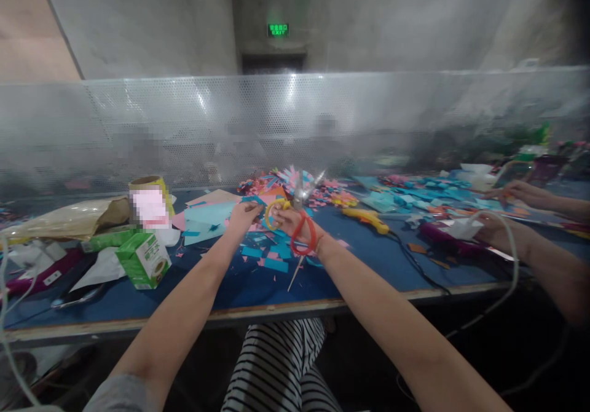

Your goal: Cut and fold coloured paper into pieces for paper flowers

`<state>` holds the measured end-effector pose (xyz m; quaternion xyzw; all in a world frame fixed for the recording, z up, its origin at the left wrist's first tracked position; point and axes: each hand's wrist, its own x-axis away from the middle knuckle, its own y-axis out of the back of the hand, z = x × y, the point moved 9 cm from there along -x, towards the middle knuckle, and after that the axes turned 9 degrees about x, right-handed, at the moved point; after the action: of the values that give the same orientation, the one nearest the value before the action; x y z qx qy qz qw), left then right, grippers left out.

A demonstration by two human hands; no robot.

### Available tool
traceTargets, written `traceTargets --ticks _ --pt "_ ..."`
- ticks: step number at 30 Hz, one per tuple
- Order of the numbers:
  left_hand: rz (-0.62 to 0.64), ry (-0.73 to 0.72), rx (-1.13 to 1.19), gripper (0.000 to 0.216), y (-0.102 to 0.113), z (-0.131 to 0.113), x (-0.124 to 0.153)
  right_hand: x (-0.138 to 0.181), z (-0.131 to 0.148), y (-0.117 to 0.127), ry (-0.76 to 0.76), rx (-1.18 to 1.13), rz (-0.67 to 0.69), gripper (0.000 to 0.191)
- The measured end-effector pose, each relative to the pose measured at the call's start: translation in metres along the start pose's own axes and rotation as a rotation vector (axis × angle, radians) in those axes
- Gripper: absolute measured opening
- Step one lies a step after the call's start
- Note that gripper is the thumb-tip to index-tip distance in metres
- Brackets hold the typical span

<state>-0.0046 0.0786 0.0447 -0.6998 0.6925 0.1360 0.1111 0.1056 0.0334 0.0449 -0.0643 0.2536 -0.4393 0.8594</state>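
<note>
Both hands meet over the middle of the desk (pixel 258 289). My right hand (pixel 288 220) is clenched on the scissors (pixel 302 194), whose blades point far and slightly right. My left hand (pixel 244 212) sits just left of them, nearly touching. I cannot tell whether it grips anything.

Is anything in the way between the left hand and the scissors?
Nothing visible. The left hand is right beside the yellow loop of the scissors, which the right hand holds over the paper scraps.
</note>
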Motion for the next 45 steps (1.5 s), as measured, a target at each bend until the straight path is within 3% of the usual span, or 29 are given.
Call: traceTargets --ticks 24,37,45 --pt "0.003 0.024 0.016 0.024 -0.001 -0.001 0.002 -0.004 -0.004 0.008 0.011 0.05 -0.062 0.013" --pt "0.016 -0.014 0.024 0.021 -0.002 -0.003 0.002 -0.004 0.006 0.005 0.024 0.126 -0.07 0.029" --pt "0.0 0.025 0.033 0.021 -0.001 -0.001 0.003 -0.001 0.009 0.004 0.057 0.093 -0.071 0.018"
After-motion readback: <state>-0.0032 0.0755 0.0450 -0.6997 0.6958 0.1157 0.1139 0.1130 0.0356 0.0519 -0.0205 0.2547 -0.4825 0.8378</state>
